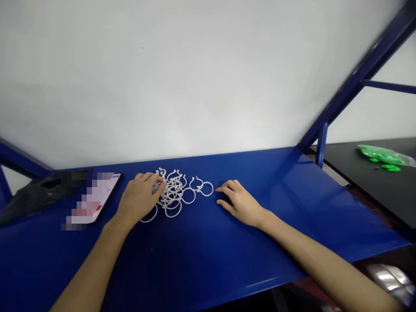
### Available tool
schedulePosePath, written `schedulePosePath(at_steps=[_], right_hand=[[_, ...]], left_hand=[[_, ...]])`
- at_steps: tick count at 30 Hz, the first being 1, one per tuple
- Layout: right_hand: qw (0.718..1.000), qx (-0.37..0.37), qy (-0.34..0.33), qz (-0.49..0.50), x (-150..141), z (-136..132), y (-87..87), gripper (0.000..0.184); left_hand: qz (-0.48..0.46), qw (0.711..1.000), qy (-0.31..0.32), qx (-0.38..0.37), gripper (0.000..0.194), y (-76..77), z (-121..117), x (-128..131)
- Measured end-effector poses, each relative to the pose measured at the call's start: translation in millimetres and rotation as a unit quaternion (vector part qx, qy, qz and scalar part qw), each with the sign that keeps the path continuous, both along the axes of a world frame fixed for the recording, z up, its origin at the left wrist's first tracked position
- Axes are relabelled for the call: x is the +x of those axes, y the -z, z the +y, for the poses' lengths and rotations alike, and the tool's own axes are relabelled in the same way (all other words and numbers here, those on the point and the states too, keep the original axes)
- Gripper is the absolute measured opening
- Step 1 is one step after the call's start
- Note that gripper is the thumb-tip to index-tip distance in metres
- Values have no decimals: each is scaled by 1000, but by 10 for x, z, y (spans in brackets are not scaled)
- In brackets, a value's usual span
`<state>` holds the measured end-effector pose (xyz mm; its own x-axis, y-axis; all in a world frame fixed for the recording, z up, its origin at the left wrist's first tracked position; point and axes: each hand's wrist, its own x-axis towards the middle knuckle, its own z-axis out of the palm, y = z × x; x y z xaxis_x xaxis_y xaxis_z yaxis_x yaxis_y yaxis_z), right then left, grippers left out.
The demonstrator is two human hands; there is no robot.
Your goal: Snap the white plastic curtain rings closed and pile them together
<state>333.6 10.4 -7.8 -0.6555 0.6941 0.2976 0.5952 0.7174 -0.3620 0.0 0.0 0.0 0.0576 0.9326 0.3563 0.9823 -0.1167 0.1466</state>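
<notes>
A pile of thin white plastic rings (173, 190) lies on the blue metal shelf (208, 242); some look like full circles, others have a gap with small knobbed ends. My left hand (140, 196) rests palm down over the pile's left side, fingers loosely bent and thumb apart, touching the rings. What lies beneath its palm is hidden. To the right of the pile, my right hand (239, 201) lies on the shelf with fingers apart and nothing in it. Its fingertips are close beside the outermost white ring (207, 189).
Left of my left hand lies a phone (103, 197) with its screen lit and partly blurred, beside a black plastic bag (29, 195). A white wall stands behind. Blue frame bars (344, 91) rise at right, before a black table (360, 177) with a bag of green pieces (381, 155).
</notes>
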Motion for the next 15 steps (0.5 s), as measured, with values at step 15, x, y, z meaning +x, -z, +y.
schedulePosePath(at_steps=[15], right_hand=[[1000, 0, -1, 2, -1, -1, 1, 29]], left_hand=[[-14, 995, 84, 46, 23, -48, -69, 184]])
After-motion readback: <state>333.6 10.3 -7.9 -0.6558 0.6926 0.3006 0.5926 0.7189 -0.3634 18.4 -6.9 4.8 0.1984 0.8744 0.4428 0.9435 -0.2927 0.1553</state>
